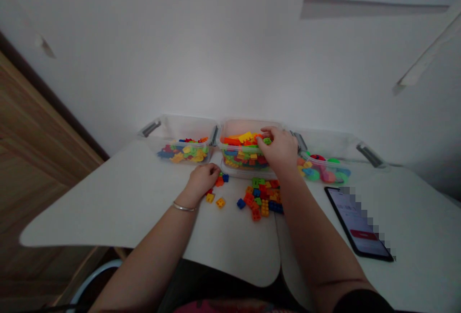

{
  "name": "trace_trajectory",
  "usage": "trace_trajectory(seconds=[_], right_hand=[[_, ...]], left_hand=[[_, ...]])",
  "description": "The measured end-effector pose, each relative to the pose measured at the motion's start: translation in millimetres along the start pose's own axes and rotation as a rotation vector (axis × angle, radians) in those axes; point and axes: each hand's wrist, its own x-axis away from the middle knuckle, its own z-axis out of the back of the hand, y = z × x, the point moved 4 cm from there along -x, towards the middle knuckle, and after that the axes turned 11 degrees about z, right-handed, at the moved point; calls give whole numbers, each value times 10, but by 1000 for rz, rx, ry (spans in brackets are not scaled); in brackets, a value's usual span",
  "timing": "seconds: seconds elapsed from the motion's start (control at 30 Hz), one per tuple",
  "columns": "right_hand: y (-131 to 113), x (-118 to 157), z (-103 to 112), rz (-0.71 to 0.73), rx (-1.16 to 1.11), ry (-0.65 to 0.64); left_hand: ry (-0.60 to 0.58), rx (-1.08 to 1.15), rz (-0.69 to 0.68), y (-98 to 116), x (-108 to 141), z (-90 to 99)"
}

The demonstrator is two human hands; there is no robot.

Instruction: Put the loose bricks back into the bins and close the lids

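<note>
My left hand (202,180), with a bangle at the wrist, rests low over the white table. Its fingers are curled and closed beside a few small toy building bricks (219,181); what they hold, if anything, is hidden. Reaching over the right side of the middle clear plastic box (248,149), my right hand (281,149) has its thumb and index finger apart, close to orange and green bricks inside. That box is filled with colourful bricks. In front of it lies a loose pile of building bricks (264,199), partly covered by my right forearm. Single yellow bricks (220,202) lie nearer my left hand.
To the left stands a clear box (185,147) of mixed small coloured pieces. Another clear box (324,169) on the right holds round and other coloured toys. A phone (360,224) lies on the table's right. The wall (230,54) rises right behind the boxes.
</note>
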Motion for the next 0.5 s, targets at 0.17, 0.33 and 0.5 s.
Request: trace_trajectory(seconds=[0.17,0.33,0.5], right_hand=[[18,10,-2,20,-37,15],[-30,100,111,97,-185,184],[-236,230,290,313,-255,180]], left_hand=[[16,12,-23,-8,-20,-14],[45,39,-43,-13,-28,-7],[63,15,-78,9,-12,13]])
